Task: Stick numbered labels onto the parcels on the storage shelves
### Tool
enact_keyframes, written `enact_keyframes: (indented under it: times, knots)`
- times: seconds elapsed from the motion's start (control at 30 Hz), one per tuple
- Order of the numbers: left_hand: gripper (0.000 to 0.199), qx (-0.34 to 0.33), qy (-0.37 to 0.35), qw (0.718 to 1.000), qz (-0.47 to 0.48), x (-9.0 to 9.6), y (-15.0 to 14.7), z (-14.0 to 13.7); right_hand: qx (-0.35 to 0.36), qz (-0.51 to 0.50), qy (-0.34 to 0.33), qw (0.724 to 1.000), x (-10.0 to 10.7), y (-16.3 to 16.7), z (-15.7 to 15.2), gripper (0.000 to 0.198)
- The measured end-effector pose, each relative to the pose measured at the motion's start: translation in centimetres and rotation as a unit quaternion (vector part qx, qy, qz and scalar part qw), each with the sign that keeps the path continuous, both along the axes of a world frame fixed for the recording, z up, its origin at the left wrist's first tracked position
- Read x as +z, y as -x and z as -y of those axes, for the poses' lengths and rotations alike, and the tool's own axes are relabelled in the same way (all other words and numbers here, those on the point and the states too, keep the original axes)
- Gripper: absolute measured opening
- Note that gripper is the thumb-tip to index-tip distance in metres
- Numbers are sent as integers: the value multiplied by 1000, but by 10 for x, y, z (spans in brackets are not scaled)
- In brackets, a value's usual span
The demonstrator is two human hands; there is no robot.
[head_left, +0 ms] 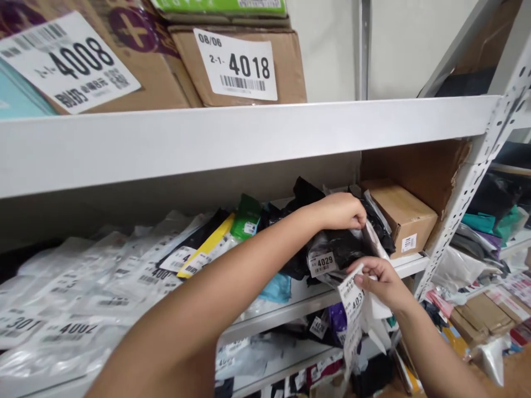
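My left hand (346,210) reaches across the shelf with its fingers closed on the upper edge of a pale plastic parcel bag (375,239). Just below it, my right hand (385,281) pinches a hanging strip of white printed labels (352,309), one of which reads 4031. More white material dangles under the right fingers; whether it belongs to the strip I cannot tell. Beside both hands lies a black plastic parcel (346,249) bearing a white label (322,264) marked 4029. My left forearm hides part of the shelf's middle.
A cardboard box (400,215) stands right of the hands, near the perforated white post (464,204). Overhead runs a white shelf beam (249,135) carrying labelled boxes (238,66). Clear plastic parcels (103,276) fill the left. Lower shelves hold more parcels (265,354).
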State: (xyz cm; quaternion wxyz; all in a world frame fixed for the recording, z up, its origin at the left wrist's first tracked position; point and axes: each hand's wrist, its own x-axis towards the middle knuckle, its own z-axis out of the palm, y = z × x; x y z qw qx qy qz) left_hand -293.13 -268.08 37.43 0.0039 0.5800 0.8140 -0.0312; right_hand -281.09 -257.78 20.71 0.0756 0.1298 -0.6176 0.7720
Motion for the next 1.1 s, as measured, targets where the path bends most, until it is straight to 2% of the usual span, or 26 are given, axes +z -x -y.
enact_keyframes:
  times: [0.1, 0.17, 0.27, 0.3, 0.37, 0.4, 0.47, 0.53, 0.6, 0.67, 0.73, 0.8, 0.87, 0.93, 1.0, 1.1]
  knots:
    - [33, -13, 63, 998, 14, -2, -1, 26, -42, -10, 18, 999, -3, -5, -3, 35]
    - [32, -6, 37, 997, -65, -13, -5, 44, -57, -8, 32, 998, -5, -5, 2, 35]
    - [12, 97, -36, 977, -184, -36, -11, 59, -103, -5, 37, 994, -7, -1, 19, 38]
    - [21, 140, -50, 971, -190, -43, -11, 61, -127, -5, 33, 991, -8, 1, 27, 40]
    - [39, 171, -64, 973, -143, -51, -9, 64, -185, -15, 22, 982, -9, 4, 40, 43]
    - [38, 154, -67, 981, -98, -52, -6, 65, -213, -23, 12, 977, -9, 4, 46, 43]
    - [34, 78, -55, 995, 3, -49, 1, 69, -263, -49, -19, 963, -9, 3, 51, 41]
    - [67, 4, -13, 998, 57, -42, 8, 74, -300, -74, -51, 950, -8, 0, 51, 37]
    - [88, -20, 24, 999, 42, -35, 12, 74, -309, -78, -59, 946, -7, -3, 47, 33]
    - [84, -17, 23, 1000, 2, -29, 12, 69, -284, -60, -36, 956, -7, -4, 41, 33]
    - [67, -17, 1, 1000, -15, -24, 11, 58, -257, -41, -5, 965, -7, -3, 37, 34]
    - [45, -27, -7, 1000, 12, -17, 10, 49, -252, -37, 11, 967, -8, -3, 35, 35]
    - [29, -26, 27, 996, 83, -13, 10, 44, -266, -49, -6, 963, -8, -4, 36, 32]
    - [29, 12, 71, 984, 164, -13, 9, 47, -277, -80, -50, 956, -8, -7, 41, 28]
    - [29, 42, 85, 975, 203, -19, 9, 54, -272, -104, -85, 953, -9, -8, 49, 26]
    - [58, 30, 51, 971, 232, -30, 9, 66, -234, -76, -66, 967, -13, 2, 66, 33]
